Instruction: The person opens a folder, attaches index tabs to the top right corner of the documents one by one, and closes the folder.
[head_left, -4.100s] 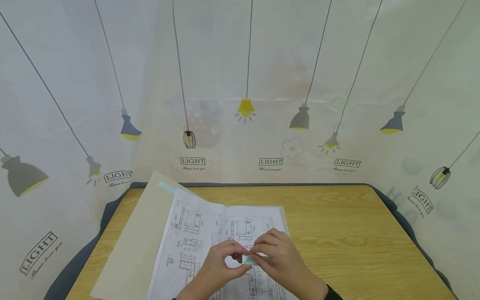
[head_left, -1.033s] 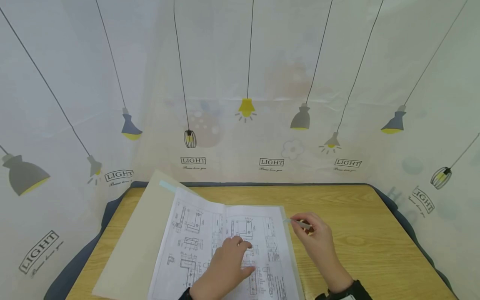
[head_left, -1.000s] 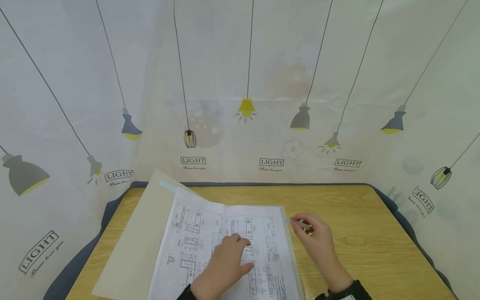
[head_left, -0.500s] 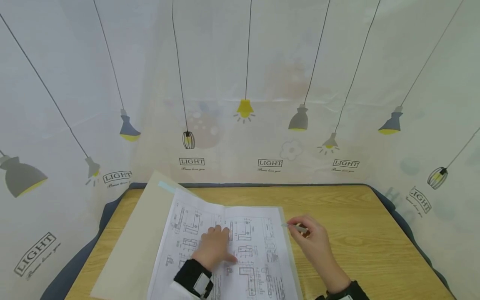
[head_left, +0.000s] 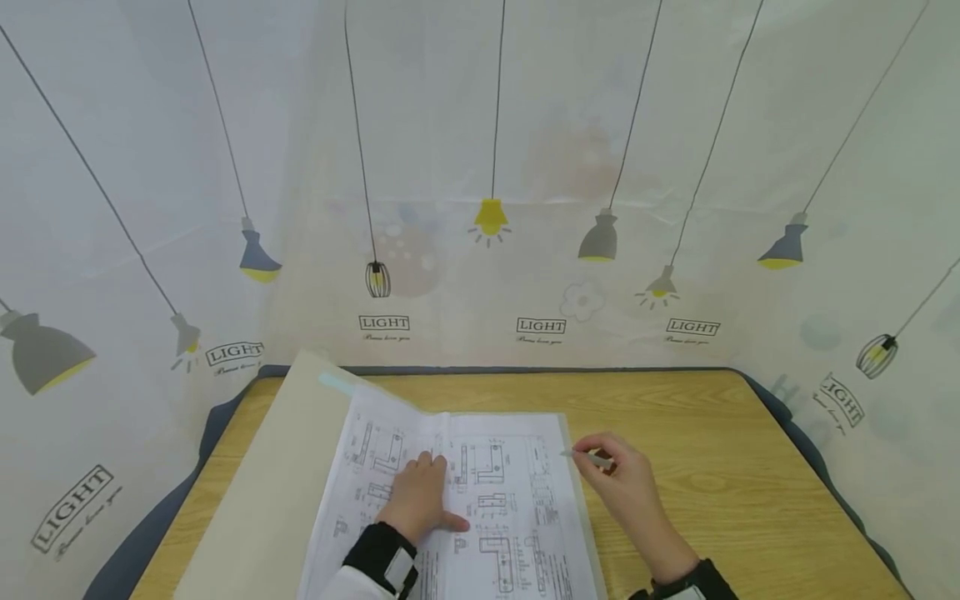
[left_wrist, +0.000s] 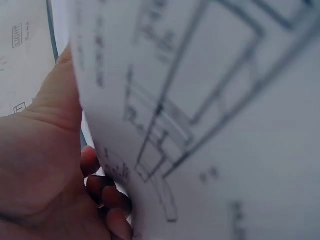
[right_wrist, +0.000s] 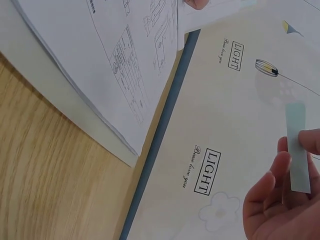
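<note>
A booklet (head_left: 517, 517) of technical drawings lies spread on the table inside a cream cover (head_left: 258, 492). My left hand (head_left: 416, 498) rests on it left of the spine, fingers extended and thumb pointing right. In the left wrist view a printed page (left_wrist: 240, 150) fills most of the picture beside the left hand (left_wrist: 40, 165). Just past the booklet's right edge, my right hand (head_left: 626, 492) pinches a narrow pale green strip (head_left: 602, 460) between thumb and fingers. The right wrist view shows that strip (right_wrist: 297, 160) held up in the right hand (right_wrist: 285, 215), its far end sticking out.
The wooden table (head_left: 720, 450) reaches to the right of the booklet. Behind it hangs a pale cloth (head_left: 450, 125) printed with lamps. A light blue strip (head_left: 335, 382) lies at the top of the cream cover.
Both hands were together at the strip over the booklet. The right hand has carried it to the right edge; the left has moved left onto the pages. The cover and left pages have shifted slightly.
</note>
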